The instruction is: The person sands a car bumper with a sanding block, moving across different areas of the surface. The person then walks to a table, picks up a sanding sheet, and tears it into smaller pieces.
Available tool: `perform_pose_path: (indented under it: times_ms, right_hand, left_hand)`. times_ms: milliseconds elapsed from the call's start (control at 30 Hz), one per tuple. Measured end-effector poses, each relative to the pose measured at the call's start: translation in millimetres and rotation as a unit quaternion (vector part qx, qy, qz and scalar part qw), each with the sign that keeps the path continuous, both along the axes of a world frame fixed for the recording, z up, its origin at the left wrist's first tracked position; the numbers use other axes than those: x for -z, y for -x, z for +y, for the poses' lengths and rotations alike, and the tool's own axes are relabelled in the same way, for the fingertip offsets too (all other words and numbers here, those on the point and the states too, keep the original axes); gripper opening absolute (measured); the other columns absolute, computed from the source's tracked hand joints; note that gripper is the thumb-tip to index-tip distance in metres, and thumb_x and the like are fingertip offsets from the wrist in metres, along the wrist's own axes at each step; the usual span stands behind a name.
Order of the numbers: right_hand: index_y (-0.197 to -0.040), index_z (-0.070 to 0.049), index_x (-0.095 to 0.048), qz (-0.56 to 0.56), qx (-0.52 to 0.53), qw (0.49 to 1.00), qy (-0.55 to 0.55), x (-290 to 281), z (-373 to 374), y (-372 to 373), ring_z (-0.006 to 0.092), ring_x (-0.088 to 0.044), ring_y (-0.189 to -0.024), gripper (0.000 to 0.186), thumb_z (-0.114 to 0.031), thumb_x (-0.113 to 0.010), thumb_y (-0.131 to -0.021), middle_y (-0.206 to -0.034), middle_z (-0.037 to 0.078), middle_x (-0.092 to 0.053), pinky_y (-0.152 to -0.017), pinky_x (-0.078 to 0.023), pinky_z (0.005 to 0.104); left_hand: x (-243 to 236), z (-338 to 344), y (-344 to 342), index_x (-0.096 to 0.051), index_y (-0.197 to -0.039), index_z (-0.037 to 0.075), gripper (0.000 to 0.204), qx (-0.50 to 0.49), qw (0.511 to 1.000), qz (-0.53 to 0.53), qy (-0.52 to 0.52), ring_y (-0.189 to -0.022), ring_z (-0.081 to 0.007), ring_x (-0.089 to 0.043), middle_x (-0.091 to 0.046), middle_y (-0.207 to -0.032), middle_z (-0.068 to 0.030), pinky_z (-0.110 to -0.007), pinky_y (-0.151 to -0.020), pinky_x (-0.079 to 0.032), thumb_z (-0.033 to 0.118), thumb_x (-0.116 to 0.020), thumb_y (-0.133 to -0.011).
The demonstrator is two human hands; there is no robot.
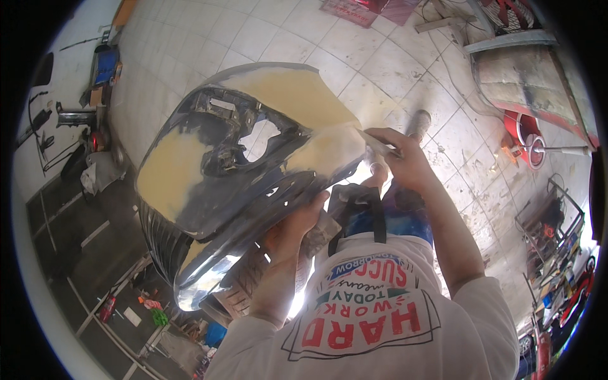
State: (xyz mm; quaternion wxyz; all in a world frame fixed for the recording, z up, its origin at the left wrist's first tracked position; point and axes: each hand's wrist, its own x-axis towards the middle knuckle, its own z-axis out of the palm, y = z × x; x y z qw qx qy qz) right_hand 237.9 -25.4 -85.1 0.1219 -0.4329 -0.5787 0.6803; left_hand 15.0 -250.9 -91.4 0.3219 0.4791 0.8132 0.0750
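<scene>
A large dark car bumper with yellowish filler patches stretches from the centre to the left, tilted in front of me. My left hand is closed on its near lower edge, with the fingers partly hidden behind the plastic. At the bumper's right corner, my right hand pinches a thin, flat, pale piece against the filler-coated end. I cannot make out what the piece is. Openings and broken-looking black brackets show in the bumper's middle.
Tiled floor with pale dust lies beyond the bumper. A red bucket stands at the right, near a large worn panel. Metal frames and clutter line the right side. Car parts lie at the far left.
</scene>
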Motion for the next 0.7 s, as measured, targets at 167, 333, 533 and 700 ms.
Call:
perform_pose_path:
  times_ms: [167, 333, 533, 700]
  right_hand:
    - [-0.131, -0.003, -0.065, -0.056, 0.047, 0.991, 0.116, 12, -10, -47, 0.0254, -0.06, -0.124, 0.055, 0.005, -0.053, -0.078, -0.137, 0.013, -0.062, -0.101, -0.048, 0.0327]
    - [-0.135, -0.001, -0.06, -0.003, 0.105, 0.986, 0.128, 8, -20, -74, 0.025, -0.052, -0.13, 0.05, 0.001, -0.056, -0.085, -0.141, 0.015, -0.053, -0.111, -0.039, 0.0342]
    - [-0.134, -0.003, -0.051, 0.019, 0.048, 0.997, 0.059, -33, -22, -88, 0.0301, -0.053, -0.131, 0.046, 0.01, -0.054, -0.09, -0.14, 0.019, -0.052, -0.109, -0.041, 0.0377]
    - [-0.127, -0.006, -0.054, 0.171, -0.086, 0.964, -0.184, -70, -5, -104, 0.0453, -0.052, -0.131, 0.06, 0.02, -0.062, -0.074, -0.136, 0.025, -0.049, -0.104, -0.048, 0.0475]
  left_hand:
    - [16, -7, -5, -0.065, -0.127, 0.005, 0.036, -0.245, 0.898, -0.338, 0.14, -0.117, -0.0247, -0.061, -0.068, -0.121, -0.0105, -0.039, -0.104, -0.046, 0.028, -0.066, -0.1]
    - [2, 1, -17, -0.061, -0.129, 0.004, 0.036, -0.355, 0.738, -0.557, 0.138, -0.112, -0.0193, -0.063, -0.069, -0.113, -0.0085, -0.036, -0.1, -0.049, 0.016, -0.071, -0.096]
    - [-3, 39, -69, -0.055, -0.134, 0.002, 0.034, -0.57, 0.555, -0.605, 0.043, -0.117, -0.0242, -0.064, -0.063, -0.128, -0.0109, -0.04, -0.094, -0.057, 0.016, -0.06, -0.103]
    - [-30, 75, -131, -0.047, -0.14, 0.009, 0.034, -0.602, 0.585, -0.527, -0.132, -0.117, -0.0235, -0.064, -0.061, -0.13, -0.0091, -0.041, -0.099, -0.056, 0.02, -0.052, -0.109]
